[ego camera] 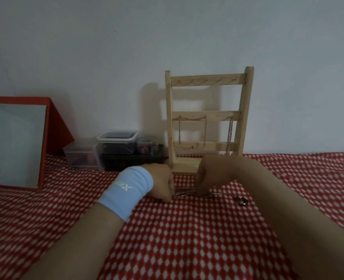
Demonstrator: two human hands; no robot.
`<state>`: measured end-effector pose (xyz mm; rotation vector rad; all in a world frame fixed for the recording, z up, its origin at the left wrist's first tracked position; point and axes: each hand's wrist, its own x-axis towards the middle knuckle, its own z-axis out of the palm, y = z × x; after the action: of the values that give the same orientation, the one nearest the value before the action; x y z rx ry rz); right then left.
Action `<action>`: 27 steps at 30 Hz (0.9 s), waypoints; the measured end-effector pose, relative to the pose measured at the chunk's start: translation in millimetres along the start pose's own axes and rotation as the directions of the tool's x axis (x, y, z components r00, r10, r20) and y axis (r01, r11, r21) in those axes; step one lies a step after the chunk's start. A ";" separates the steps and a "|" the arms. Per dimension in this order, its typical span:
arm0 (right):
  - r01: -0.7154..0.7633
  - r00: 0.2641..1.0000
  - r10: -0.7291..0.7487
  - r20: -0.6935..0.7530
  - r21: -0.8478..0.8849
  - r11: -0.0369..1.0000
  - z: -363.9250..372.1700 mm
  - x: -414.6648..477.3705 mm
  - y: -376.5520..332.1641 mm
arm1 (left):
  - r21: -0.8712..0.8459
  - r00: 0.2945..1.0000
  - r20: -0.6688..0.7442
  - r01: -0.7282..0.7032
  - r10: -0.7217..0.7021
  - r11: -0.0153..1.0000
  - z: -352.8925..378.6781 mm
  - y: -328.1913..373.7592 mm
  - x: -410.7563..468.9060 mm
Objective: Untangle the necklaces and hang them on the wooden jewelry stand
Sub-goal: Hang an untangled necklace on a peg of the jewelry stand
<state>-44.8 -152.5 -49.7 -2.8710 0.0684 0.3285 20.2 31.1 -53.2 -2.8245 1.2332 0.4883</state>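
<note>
Head view: left hand [163, 181] at 9 o'clock and right hand [213, 174] at 3 pinch the tangled necklaces [184, 194] with curled fingers [202, 190], on the checked cloth [187, 239] at 6 o'clock of the wooden jewelry stand [207, 114]. Ease loops apart slackly; hard pulling would likely tighten knots.

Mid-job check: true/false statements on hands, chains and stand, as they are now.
1. The left hand and the right hand both pinch the tangled chains on the cloth. True.
2. The top rail of the wooden stand carries a necklace. False: it is bare; the hanging chains are on the middle rail.
3. The blue wristband is on the right wrist. False: left wrist.
4. A metal ring lies on the cloth, right of the hands. True.
</note>
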 end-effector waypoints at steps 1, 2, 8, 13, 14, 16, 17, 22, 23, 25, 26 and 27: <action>0.033 0.999 -0.033 -0.003 0.037 0.999 0.2 -1.1 -2.8 | 0.031 1.000 0.016 0.017 -0.017 0.999 -1.9 -0.6 -1.4; 0.060 0.998 -0.059 -0.007 0.074 0.995 0.8 -1.5 -5.1 | 0.056 1.000 0.016 0.023 -0.024 0.998 -3.5 -0.7 -2.5; 0.157 0.982 -0.102 -0.161 0.376 0.913 1.1 2.8 -3.3 | -0.413 0.981 -0.141 -0.178 0.130 0.893 -0.4 -2.4 1.1; 0.195 0.980 -0.126 -0.153 0.636 0.747 2.9 3.0 4.9 | -0.619 0.947 -0.301 -0.280 0.108 0.733 2.6 -19.1 10.7; 0.190 0.982 -0.131 -0.139 0.629 0.754 2.4 2.4 5.1 | -0.636 0.952 -0.284 -0.279 0.118 0.720 1.7 -22.2 9.9; 0.175 0.984 -0.116 -0.136 0.594 0.785 1.3 1.8 5.3 | -0.642 0.956 -0.261 -0.274 0.132 0.716 -0.1 -25.6 8.1; 0.171 0.983 -0.099 -0.156 0.565 0.807 1.1 2.0 5.4 | -0.650 0.956 -0.262 -0.273 0.128 0.709 -0.3 -26.7 7.5; 0.161 0.977 -0.061 -0.206 0.516 0.841 0.2 1.9 2.7 | -0.700 0.969 -0.232 -0.230 0.089 0.676 -0.1 -27.9 5.1; 0.165 0.973 -0.055 -0.223 0.516 0.841 -0.1 1.4 0.7 | -0.733 0.975 -0.202 -0.215 0.096 0.645 1.3 -27.9 5.4; 0.166 0.972 -0.058 -0.229 0.488 0.857 -0.8 -0.3 -4.7 | -0.853 0.980 -0.166 -0.198 0.110 0.482 5.5 -27.6 7.9; 0.158 0.974 -0.061 -0.217 0.467 0.870 -0.8 -0.2 -6.9 | -0.903 0.982 -0.165 -0.189 0.096 0.387 7.3 -27.2 9.7; 0.152 0.977 -0.065 -0.204 0.451 0.880 -1.1 -1.3 -9.7 | -0.928 0.982 -0.173 -0.190 0.081 0.320 8.1 -26.3 10.5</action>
<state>-45.1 -143.3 -46.0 -2.4041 0.0148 0.0148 43.6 42.9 -66.7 -3.6621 1.5704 1.6053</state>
